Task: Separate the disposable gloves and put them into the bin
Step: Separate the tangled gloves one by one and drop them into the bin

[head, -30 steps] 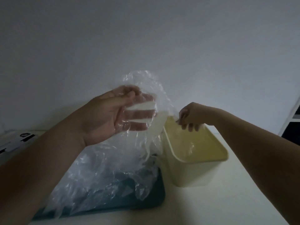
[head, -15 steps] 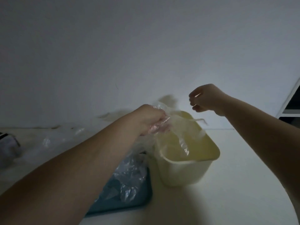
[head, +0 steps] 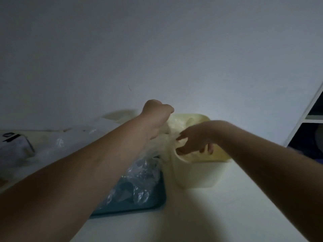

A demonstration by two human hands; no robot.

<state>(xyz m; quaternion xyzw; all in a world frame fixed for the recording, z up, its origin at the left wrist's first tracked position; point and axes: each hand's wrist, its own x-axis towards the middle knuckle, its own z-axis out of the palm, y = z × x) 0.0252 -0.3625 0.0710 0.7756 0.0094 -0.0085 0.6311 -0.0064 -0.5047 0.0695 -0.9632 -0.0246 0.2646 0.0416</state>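
The left hand (head: 157,116) has its grip clamped on a filmy glove (head: 164,136) above the left rim of the bin (head: 201,173). It should swing over the opening before releasing, clear of the pile (head: 139,179) left of the bin. The right hand (head: 194,140), earlier raised above the bin, now reaches inside; its grip I cannot tell.

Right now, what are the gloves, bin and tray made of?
Gloves: thin clear plastic film, glossy; crinkled, glinting, see-through. Bin: likely rigid plastic, pale yellow, matte; smooth rounded walls. Tray: probably plastic, teal, smooth; dim light leaves it open.
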